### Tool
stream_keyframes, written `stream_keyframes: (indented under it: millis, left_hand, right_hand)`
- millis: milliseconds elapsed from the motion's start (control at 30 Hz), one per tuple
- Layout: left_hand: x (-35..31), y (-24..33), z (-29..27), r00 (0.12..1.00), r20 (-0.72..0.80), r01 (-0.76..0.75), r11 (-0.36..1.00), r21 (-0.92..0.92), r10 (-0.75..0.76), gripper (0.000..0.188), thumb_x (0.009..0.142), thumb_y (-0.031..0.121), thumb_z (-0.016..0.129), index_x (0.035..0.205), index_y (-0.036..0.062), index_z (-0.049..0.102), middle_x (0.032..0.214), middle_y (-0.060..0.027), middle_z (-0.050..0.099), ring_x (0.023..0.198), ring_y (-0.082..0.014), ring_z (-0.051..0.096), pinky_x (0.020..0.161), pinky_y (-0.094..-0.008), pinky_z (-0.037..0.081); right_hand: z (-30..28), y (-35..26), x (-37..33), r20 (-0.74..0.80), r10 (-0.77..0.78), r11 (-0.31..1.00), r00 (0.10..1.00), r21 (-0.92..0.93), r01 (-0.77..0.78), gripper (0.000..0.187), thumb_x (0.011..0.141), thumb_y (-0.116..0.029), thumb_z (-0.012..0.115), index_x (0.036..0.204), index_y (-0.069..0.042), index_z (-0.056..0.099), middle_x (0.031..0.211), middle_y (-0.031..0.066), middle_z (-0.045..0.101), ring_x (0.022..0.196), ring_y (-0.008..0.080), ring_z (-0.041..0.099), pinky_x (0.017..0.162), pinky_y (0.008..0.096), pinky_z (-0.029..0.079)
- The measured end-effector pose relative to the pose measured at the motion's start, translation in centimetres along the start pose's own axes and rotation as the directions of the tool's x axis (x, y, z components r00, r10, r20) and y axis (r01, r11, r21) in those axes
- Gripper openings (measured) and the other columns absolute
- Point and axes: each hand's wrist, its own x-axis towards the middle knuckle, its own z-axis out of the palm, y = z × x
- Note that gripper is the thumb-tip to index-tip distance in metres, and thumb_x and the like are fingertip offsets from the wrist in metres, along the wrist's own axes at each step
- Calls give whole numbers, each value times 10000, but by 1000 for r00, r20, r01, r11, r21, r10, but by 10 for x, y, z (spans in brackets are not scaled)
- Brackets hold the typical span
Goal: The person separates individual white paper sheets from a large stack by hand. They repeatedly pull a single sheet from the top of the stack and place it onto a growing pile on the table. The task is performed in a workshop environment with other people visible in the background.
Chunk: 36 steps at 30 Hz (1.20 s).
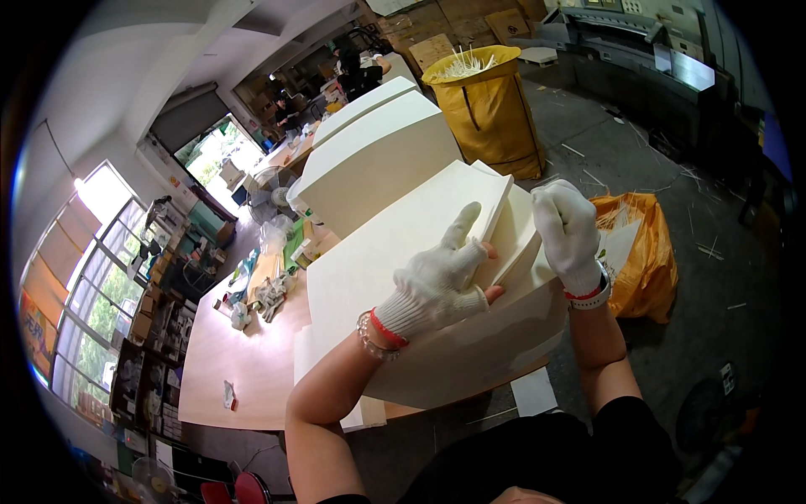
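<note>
A tall stack of white paper sheets (378, 252) stands right before me, with a thinner layer of sheets (508, 231) fanned and lifted at its right side. My left hand (441, 281), in a white knit glove with a red cuff and bare fingertips on some fingers, lies on the stack. Its index finger points away from me and the other fingers are apart. At the right edge of the sheets is my right hand (565, 223), gloved alike and closed in a fist. Whatever it grips is hidden by the curled fingers.
More white stacks (386, 151) stand beyond. A wooden table (260, 361) at left carries cloths and gloves (273, 294). On the right are a tall yellow bag (487, 118) of paper strips and an orange sack (651, 260). Scraps litter the floor; people work far back.
</note>
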Motion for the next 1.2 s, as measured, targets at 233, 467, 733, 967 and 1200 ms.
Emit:
stream_keyframes:
  millis: [233,467,733,967,1200]
  left_hand:
    - [-4,-13,14,977,-139,-153,984,90,164,433,824,202,705,1241,131,611,1529,-233,407,1022,-300,697,806,-364,568]
    - [3,-14,1,986,71,-149,989,-23,150,465,805,215,767,1233,134,603,1443,-209,511,1019,-304,689,838,-342,553]
    - [2,-10,9,972,-105,-211,977,27,212,499,750,207,830,1196,144,614,1485,-212,473,1077,-395,665,869,-380,556]
    - [1,-3,5,983,-49,-176,984,12,176,506,738,33,708,1225,128,612,1457,-212,502,1017,-339,689,808,-344,566]
    - [3,-7,4,989,-4,-147,988,-37,147,447,736,98,764,1161,138,629,1448,-204,509,1024,-355,685,829,-360,561]
  right_hand:
    - [4,-5,2,-23,51,999,998,-7,-51,179,886,-26,626,718,25,588,592,92,480,557,258,490,555,376,407]
    - [1,1,-4,-45,68,998,997,-4,-68,115,889,-17,608,790,38,629,604,86,492,560,254,497,540,371,411]
    - [1,-4,-2,-47,38,999,998,-21,-39,110,900,-16,602,810,41,630,598,93,482,574,243,502,550,362,415]
    - [4,-6,-2,-59,157,987,986,25,-156,188,898,-43,629,726,32,612,607,89,503,599,235,522,560,360,415]
    - [2,-4,-2,-70,114,994,991,13,-113,169,904,-19,608,744,35,608,580,85,473,553,233,494,547,360,402]
